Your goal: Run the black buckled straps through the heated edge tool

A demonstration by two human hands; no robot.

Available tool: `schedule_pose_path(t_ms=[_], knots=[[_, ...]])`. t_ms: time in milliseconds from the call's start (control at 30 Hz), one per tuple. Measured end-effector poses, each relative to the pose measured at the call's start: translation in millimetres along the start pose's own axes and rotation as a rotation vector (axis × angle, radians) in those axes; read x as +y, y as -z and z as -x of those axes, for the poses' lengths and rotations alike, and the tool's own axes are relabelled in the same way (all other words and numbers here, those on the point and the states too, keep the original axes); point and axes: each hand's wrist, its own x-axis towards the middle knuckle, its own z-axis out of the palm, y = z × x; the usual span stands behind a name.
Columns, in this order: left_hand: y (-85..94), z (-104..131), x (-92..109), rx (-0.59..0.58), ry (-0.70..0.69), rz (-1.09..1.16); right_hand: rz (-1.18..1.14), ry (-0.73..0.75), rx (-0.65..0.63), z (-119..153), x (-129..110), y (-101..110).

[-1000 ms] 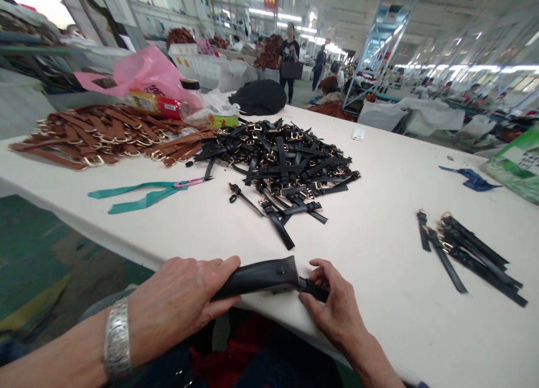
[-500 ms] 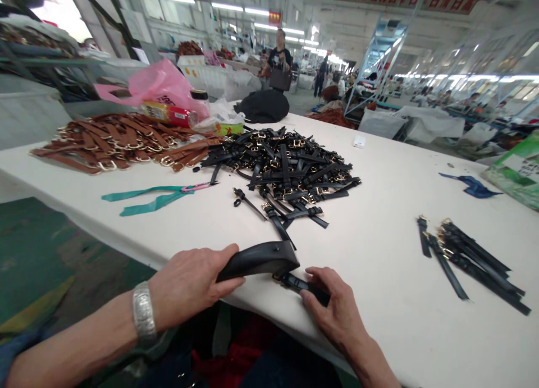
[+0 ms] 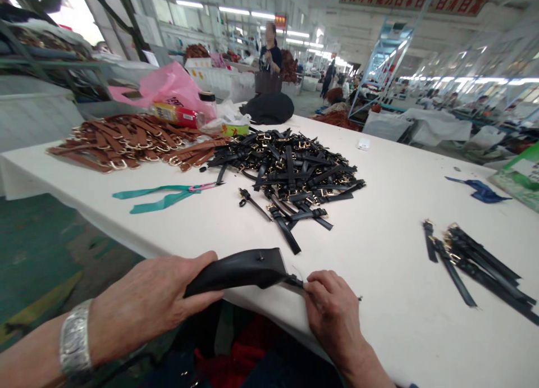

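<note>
My left hand (image 3: 164, 290), with a silver bracelet at the wrist, is wrapped round a black curved handheld tool (image 3: 240, 269) with a small knob on its top. The tool's wide end points right, just over the table's front edge. My right hand (image 3: 332, 309) pinches a short black strap (image 3: 295, 282), whose left end meets the tool's wide end; the fingers hide most of it. Fine thread ends stick up near that spot. Beyond my hands lies a large heap of black buckled straps (image 3: 290, 166), with a few loose ones at its near side.
Brown buckled straps (image 3: 126, 141) are piled at the left, near a pink bag (image 3: 168, 87) and a red-labelled jar (image 3: 181, 117). Pink-handled snips with teal ribbon (image 3: 168, 197) lie before them. A small group of black straps (image 3: 475, 264) rests at the right. A person (image 3: 269, 56) stands beyond the table.
My left hand and the tool have shifted left and slightly down. My right fingers have closed in tighter on the strap, covering more of it. The view has turned slightly.
</note>
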Motion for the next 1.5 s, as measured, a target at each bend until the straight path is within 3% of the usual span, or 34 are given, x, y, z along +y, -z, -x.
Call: schedule_pose_path(t_ms=[133,333,633,900,1033,1300,1400,1500], knots=[[-10.3,5.5,-3.3,0.015,-0.009,-0.048,-0.105,0.046,-0.092,7.1,6.1,1.6],[-24.5,7.8,-3.8,0.017,-0.082,-0.075,-0.266,-0.058,-0.149,8.1,11.1,3.4],[-17.0,-11.0,37.7,-0.022,-0.136,-0.11,-0.299,-0.278,-0.222,6.9,13.9,2.5],[-24.1,6.6,17.1,0.006,-0.145,-0.168,-0.339,-0.285,-0.235,5.5,14.3,4.5],[-21.0,12.1,28.3,0.019,-0.129,-0.285,-0.395,-0.246,-0.276,5.3,16.7,8.8],[-1.7,-6.3,81.0,-0.06,-0.144,-0.377,-0.442,-0.251,-0.284,4.6,22.0,12.6],[4.2,-11.6,82.1,-0.091,-0.142,-0.359,-0.462,-0.282,-0.255,4.0,21.4,13.8],[2.2,-8.9,68.1,-0.131,-0.139,-0.333,-0.485,-0.264,-0.271,4.5,21.0,14.4]])
